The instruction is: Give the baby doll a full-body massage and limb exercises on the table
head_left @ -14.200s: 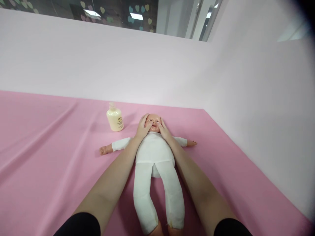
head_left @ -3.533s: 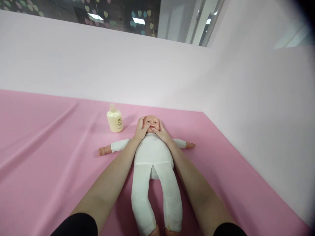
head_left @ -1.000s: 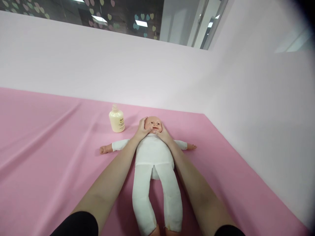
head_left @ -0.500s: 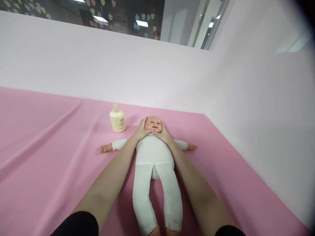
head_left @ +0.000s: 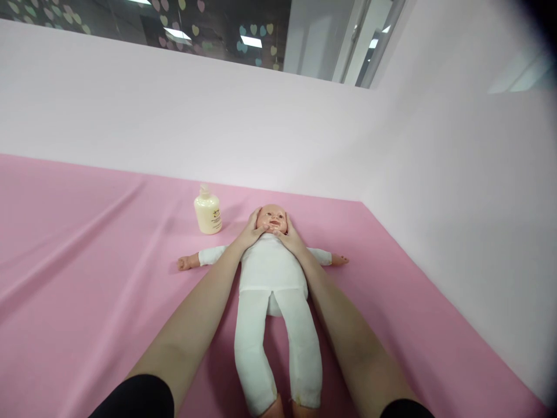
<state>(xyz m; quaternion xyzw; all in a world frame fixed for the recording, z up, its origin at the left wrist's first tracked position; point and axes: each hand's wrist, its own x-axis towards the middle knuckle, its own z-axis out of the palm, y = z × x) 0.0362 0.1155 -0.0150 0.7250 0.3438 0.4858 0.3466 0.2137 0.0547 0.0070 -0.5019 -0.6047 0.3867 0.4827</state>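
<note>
A baby doll [head_left: 273,264] with a white cloth body lies on its back, arms spread to the sides and feet toward me. Its hard head [head_left: 272,216] is cupped between both hands. My left hand [head_left: 251,231] curves round the head's left side, with the thumb at the lower cheek by the chin. On the opposite side my right hand [head_left: 292,233] does the same, its thumb just below the chin. The fingertips of both hands are partly hidden beside and behind the head.
A cream pump bottle [head_left: 208,212] stands on the pink sheet [head_left: 108,278], left of the doll's head. White walls [head_left: 174,128] rise behind and at the right. A window [head_left: 217,29] with heart-shaped decorations is at the top.
My thumbs have moved slightly apart along the doll's chin, the left one shifting outward and up. The palms stay around the head, and the doll's body lies as before.
</note>
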